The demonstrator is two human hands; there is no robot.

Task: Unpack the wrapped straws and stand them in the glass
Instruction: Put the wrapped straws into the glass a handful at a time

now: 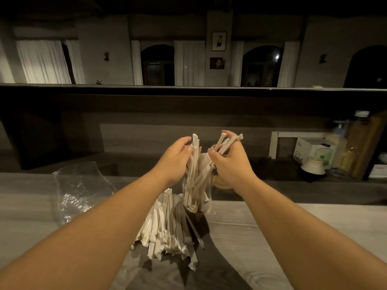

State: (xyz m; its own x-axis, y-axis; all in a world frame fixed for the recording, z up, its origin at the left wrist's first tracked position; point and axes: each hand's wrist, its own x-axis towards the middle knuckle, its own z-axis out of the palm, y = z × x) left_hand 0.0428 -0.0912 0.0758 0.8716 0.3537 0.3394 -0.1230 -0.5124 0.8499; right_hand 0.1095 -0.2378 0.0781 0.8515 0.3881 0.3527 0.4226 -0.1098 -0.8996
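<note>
Glass (196, 197) holds upright straws (195, 164). Left hand (176, 158) and right hand (228, 162) grip straws above it; wrapped-straw pile (165, 227) lies just left.

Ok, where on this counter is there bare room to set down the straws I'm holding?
Bare counter lies right of the glass, beyond your right forearm. Left is crowded: the straw pile leans by the glass, and the plastic wrap lies further left.

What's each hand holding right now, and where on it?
Right hand grips a few wrapped straws around their middles, above the glass. Left hand pinches upper ends of straws standing in it.
</note>
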